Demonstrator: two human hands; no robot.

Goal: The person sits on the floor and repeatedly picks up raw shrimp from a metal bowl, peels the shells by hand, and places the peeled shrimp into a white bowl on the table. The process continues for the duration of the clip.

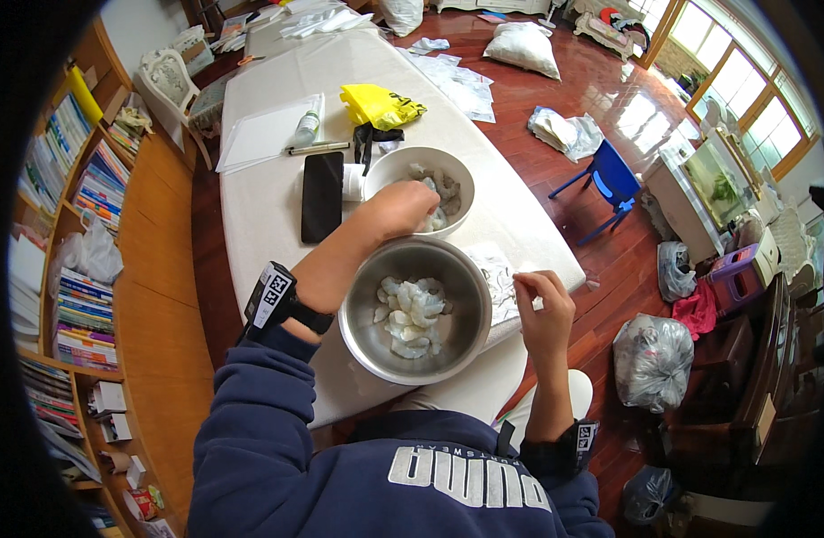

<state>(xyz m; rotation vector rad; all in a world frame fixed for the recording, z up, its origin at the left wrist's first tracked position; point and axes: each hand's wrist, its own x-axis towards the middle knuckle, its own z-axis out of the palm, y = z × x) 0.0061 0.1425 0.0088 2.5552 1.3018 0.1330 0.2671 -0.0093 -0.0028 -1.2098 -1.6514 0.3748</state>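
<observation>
Left hand (412, 207) with fingertips hidden, right hand (547, 309) with grip unclear

1. Black phone (322, 197): on the counter (264, 215), left of the left fingers (427, 203).
2. Yellow bag (376, 106): on the counter, beyond the left fingers.
3. Blue chair (614, 179): beyond and right of the right fingers (544, 283).
4. Filled plastic bag (654, 363): right of the right fingers.

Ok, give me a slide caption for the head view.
Left hand in a white bowl of shrimp, right hand beside a steel bowl holding more shrimp.

Daylight from the windows (724, 73) glares off the floor (640, 109)
</observation>
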